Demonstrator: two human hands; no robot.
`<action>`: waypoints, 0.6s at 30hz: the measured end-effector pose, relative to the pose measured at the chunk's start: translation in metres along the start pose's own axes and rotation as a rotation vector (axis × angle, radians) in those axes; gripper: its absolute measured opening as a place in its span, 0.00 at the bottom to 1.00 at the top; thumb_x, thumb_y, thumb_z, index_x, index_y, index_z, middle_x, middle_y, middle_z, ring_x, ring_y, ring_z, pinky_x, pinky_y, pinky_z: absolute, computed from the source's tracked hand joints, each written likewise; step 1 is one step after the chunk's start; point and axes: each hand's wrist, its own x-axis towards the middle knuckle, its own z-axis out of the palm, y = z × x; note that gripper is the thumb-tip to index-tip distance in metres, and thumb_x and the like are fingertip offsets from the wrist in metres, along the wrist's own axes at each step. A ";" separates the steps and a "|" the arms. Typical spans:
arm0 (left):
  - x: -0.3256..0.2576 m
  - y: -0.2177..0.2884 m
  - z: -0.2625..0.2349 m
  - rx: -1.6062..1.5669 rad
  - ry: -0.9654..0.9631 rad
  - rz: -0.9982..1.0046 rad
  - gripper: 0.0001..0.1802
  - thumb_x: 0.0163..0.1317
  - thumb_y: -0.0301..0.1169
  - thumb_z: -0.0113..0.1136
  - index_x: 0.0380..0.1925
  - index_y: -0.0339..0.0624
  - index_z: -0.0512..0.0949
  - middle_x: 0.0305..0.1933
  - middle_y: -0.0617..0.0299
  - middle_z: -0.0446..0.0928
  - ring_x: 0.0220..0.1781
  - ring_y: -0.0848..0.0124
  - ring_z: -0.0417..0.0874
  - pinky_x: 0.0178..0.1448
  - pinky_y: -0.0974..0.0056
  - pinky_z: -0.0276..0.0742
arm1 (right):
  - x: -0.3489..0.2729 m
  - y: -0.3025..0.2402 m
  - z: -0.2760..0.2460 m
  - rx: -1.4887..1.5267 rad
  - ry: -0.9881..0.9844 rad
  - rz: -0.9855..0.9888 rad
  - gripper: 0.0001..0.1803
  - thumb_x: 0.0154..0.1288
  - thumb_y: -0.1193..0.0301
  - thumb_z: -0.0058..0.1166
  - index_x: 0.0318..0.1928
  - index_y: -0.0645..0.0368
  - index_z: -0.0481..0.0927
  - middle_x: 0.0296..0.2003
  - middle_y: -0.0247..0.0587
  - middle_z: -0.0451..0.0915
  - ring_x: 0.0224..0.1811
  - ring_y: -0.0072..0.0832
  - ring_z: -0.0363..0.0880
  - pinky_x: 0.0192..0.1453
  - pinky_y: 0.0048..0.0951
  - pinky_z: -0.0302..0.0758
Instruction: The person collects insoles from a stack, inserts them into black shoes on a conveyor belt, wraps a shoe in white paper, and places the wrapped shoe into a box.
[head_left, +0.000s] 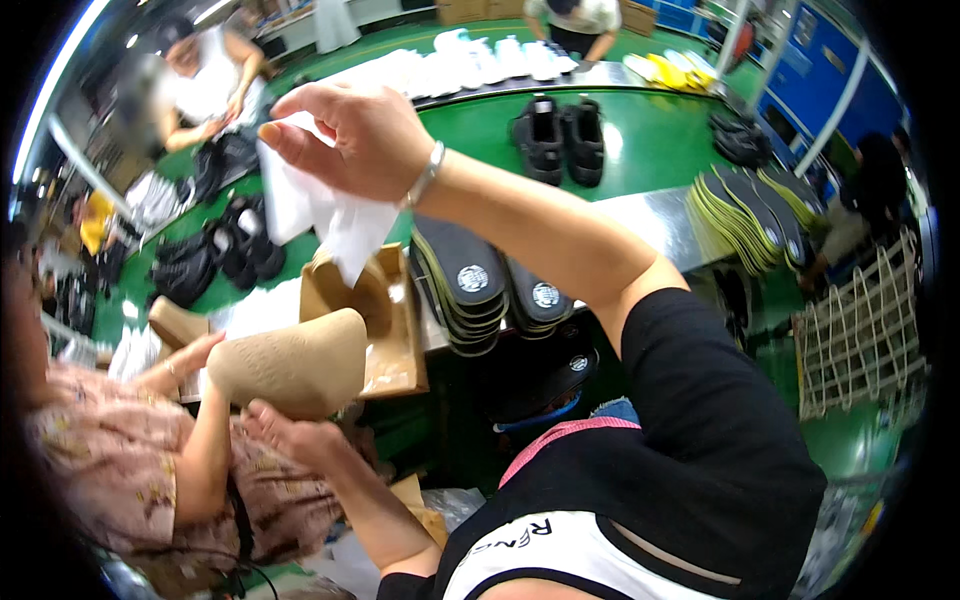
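My right hand [350, 140], a metal bracelet on its wrist, is raised with thumb and fingers closed on a thin white sheet of paper [350, 230], which hangs down. Below it is a curved tan sheet [295, 365] with an embossed surface. My left hand [290, 437] is at the lower edge of this sheet, palm up, fingers loosely bent and apart; whether it touches the sheet is unclear. A co-worker's hand [195, 355] is by the sheet's left end. Behind the sheet stands an open cardboard box [405, 345] with tan pieces inside.
Stacks of dark insoles [465, 275] lie right of the box, and more insoles [740, 215] sit farther right. Black shoes [560, 140] stand on the green table [470, 130]. A co-worker in floral clothing [110, 450] is close on my left. A netted rack [860, 330] stands at right.
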 end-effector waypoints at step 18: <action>-0.200 0.200 0.076 -0.645 -0.843 -0.195 0.19 0.59 0.29 0.46 0.49 0.32 0.63 0.52 0.50 0.63 0.50 0.65 0.67 0.51 0.66 0.66 | -0.213 0.022 -0.278 0.923 -0.175 0.714 0.17 0.59 0.67 0.40 0.47 0.61 0.68 0.45 0.41 0.70 0.48 0.29 0.67 0.51 0.29 0.63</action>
